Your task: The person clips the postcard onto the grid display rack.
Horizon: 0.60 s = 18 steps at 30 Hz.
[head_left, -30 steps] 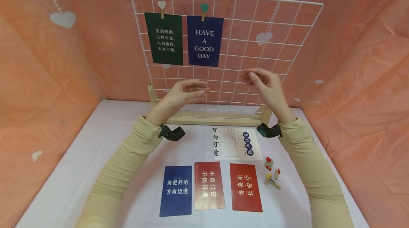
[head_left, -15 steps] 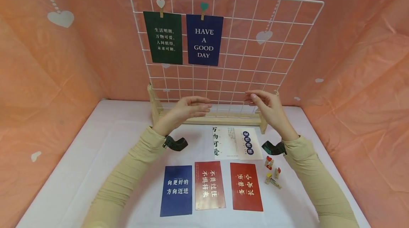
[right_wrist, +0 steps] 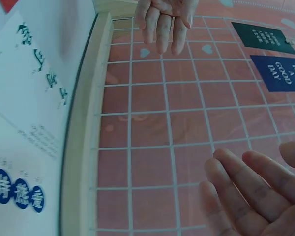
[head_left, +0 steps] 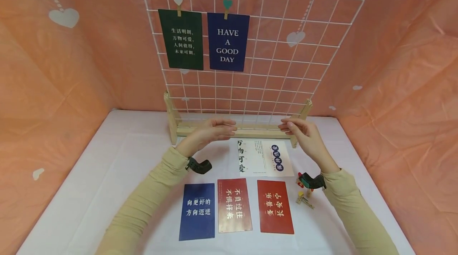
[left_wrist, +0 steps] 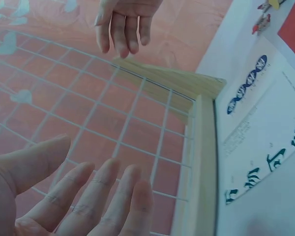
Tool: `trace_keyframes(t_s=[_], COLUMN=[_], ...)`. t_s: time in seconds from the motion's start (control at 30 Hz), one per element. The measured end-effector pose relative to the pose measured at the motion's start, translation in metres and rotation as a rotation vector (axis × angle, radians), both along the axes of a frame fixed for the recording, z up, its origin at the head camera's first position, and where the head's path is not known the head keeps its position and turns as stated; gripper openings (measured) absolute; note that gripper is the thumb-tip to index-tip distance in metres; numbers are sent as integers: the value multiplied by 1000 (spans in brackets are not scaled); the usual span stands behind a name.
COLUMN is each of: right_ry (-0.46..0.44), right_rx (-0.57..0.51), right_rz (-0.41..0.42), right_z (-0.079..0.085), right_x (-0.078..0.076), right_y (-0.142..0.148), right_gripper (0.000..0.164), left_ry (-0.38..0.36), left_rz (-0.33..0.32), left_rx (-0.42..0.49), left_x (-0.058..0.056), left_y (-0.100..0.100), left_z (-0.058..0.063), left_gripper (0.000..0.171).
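My left hand [head_left: 214,131] hovers before the wooden base of the white wire grid [head_left: 272,42], its fingers loosely straight and holding nothing, as the left wrist view confirms. Opposite it, my right hand [head_left: 302,134] hangs in the air with relaxed, slightly bent fingers, also bare. Two cards hang on the grid: a green card [head_left: 181,40] under a white heart clothespin [head_left: 178,5] and a blue "HAVE A GOOD DAY" card [head_left: 227,42] under a teal heart clothespin [head_left: 226,8]. Below the hands, white printed cards [head_left: 264,159] lie on the table.
Nearer the front lie a blue card [head_left: 197,212], a pinkish-red card [head_left: 234,206] and a red card [head_left: 275,207]. Small heart clothespins [head_left: 304,199] sit to their right, partly hidden by the right wrist camera [head_left: 312,181]. Orange cloth [head_left: 400,88] walls the table [head_left: 118,159] in.
Both hands have come down from in front of the grid toward its base and the table, still holding nothing. Cards and grid keep their places; the head view has tilted slightly.
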State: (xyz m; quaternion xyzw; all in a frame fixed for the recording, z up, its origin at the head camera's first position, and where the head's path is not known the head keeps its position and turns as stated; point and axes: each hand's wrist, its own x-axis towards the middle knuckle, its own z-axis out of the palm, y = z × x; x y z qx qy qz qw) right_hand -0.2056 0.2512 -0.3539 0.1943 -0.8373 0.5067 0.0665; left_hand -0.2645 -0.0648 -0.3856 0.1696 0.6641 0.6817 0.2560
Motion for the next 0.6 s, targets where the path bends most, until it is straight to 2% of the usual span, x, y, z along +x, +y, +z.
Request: trace_keyframes(t_s=[0.13, 0.27, 0.5, 0.6], right_ry=[-44, -99, -134, -143], right_rx=[21, 49, 47, 60], right_rz=[-15, -31, -44, -56], right_z=[3, -6, -46, -53], right_x=[14, 21, 13, 14], right_y=[-1, 6, 36, 44], right_gripper=[29, 29, 32, 35], left_ry=[-36, -59, -85, -96], left_rz=[17, 41, 48, 51], left_rx=[-17, -46, -83, -94], left_x=[-2, 0, 0, -1], left_y=[1, 2, 5, 7], left_z=[-12, -23, -35, -40], left_gripper=[39, 39, 42, 44])
